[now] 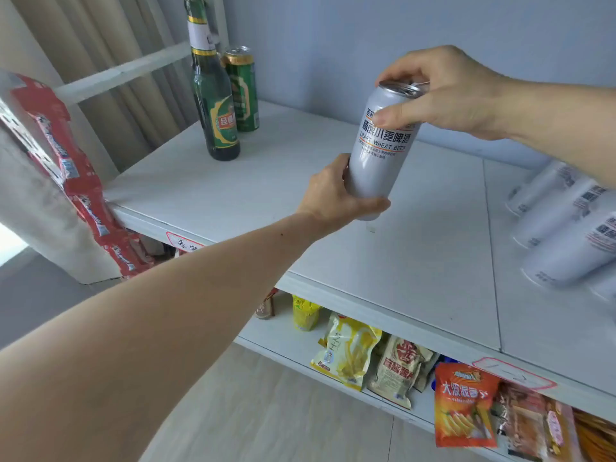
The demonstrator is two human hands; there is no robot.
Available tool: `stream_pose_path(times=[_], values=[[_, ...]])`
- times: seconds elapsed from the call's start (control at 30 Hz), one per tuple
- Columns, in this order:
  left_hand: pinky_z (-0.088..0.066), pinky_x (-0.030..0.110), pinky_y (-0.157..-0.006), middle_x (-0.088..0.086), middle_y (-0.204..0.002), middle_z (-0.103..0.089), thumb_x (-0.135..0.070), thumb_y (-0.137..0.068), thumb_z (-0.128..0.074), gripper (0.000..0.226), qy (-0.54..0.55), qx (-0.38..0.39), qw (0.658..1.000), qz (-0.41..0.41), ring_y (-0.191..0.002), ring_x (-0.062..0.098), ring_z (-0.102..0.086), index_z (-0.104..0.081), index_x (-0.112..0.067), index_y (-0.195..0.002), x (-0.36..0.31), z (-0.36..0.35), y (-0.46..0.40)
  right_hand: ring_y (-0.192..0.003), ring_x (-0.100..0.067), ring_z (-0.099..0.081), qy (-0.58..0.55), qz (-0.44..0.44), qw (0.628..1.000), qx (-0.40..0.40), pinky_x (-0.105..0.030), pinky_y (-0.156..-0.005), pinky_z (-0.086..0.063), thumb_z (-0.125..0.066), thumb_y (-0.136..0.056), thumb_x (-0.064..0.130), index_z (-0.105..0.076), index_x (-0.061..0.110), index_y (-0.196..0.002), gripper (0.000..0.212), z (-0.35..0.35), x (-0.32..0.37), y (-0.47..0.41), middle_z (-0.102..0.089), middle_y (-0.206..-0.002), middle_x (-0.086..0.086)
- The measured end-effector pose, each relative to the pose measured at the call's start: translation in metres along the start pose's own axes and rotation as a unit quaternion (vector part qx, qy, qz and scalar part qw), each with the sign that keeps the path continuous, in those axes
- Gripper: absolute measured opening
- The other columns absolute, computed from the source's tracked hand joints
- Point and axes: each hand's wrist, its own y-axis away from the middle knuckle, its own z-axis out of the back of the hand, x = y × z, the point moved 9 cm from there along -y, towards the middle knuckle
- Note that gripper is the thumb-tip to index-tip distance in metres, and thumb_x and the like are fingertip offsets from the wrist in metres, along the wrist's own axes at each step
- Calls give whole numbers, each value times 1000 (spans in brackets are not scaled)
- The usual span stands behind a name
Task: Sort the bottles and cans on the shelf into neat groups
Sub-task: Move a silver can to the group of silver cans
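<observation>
- Holding a silver wheat-beer can (383, 148) aloft over the white shelf (266, 181), the left hand (336, 195) cups its base, the right hand (443, 91) pinches its rim.
- Its long axis runs near upright, leaning slightly.
- Matching cans (566, 235) stand well to the right, blurred and cut off; a green bottle (215, 95) and green can (241, 88) stand rear left.

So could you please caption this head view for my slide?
Both hands hold a grey can above the shelf.

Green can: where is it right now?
Head view, far left back of the top shelf: the green can stands just behind and right of the green bottle.
</observation>
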Motion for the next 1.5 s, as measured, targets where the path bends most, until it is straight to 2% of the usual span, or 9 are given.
stream_pose_path(times=[0.17, 0.4, 0.53, 0.67, 0.87, 1.07, 1.3, 1.43, 1.5], values=[[-51, 32, -67, -4, -94, -60, -42, -63, -84, 61, -11, -28, 999, -25, -87, 21, -59, -51, -17, -109, -48, -40, 52, -95, -13, -63, 17, -48, 998, 34, -36, -81, -56, -75, -81, 25, -60, 27, -122, 44, 30, -12, 77, -60, -110, 7], [-54, 42, -75, 0, -100, -63, -43, -60, -85, 68, 7, -5, 999, -46, -91, 24, -60, -49, -17, -112, -116, -125, 108, -72, -14, -65, 98, -124, 987, 4, -24, -60, -50, -78, -76, 37, -58, 33, -125, 53, 99, -47, 181, -62, -106, -3], [-54, 42, -77, 1, -105, -63, -43, -59, -86, 73, 28, 38, 997, -53, -95, 23, -61, -49, -16, -115, -150, -189, 131, -76, -16, -66, 106, -155, 982, -15, -26, -63, -52, -80, -75, 34, -61, 31, -122, 51, 138, -88, 233, -63, -102, 1], [-53, 41, -81, 5, -110, -62, -36, -63, -84, 73, 24, 60, 996, -65, -99, 26, -59, -45, -14, -120, -174, -249, 150, -82, -17, -68, 102, -170, 980, -14, -31, -69, -57, -82, -72, 32, -63, 35, -119, 51, 163, -134, 272, -64, -110, 2], [-50, 33, -79, 4, -109, -59, -33, -64, -85, 72, 26, 21, 999, -42, -96, 22, -56, -45, -14, -121, -177, -301, 160, -104, -19, -59, 143, -129, 981, 2, -38, -94, -50, -81, -69, 43, -59, 43, -118, 54, 176, -176, 291, -61, -118, 9], [-47, 31, -79, 4, -121, -49, -31, -69, -81, 74, -5, -62, 998, -22, -99, 20, -53, -43, -12, -129, -163, -296, 156, -107, -17, -51, 216, -63, 974, 17, -29, -83, -41, -78, -69, 48, -55, 33, -126, 64, 165, -176, 270, -55, -118, 7], [-39, 32, -64, -1, -113, -55, -43, -67, -81, 67, -111, -65, 990, 49, -96, 21, -56, -45, -16, -117, -128, -293, 143, -112, -23, -56, 232, -28, 971, 46, -32, -92, -47, -78, -73, 40, -59, 19, -122, 57, 126, -186, 251, -62, -120, -2], [-36, 31, -64, -1, -114, -55, -40, -69, -80, 64, -106, -86, 988, 71, -97, 22, -56, -44, -17, -117, -122, -291, 139, -101, -14, -48, 248, 5, 968, 30, -23, -79, -36, -78, -74, 37, -58, 16, -125, 58, 122, -182, 242, -48, -108, 3], [-36, 31, -66, 0, -118, -54, -36, -70, -79, 66, -94, -95, 988, 79, -101, 23, -55, -43, -17, -121, -120, -289, 135, -100, -15, -46, 246, 12, 969, 20, -23, -79, -35, -79, -73, 38, -55, 16, -127, 63, 118, -181, 237, -44, -109, 2]])
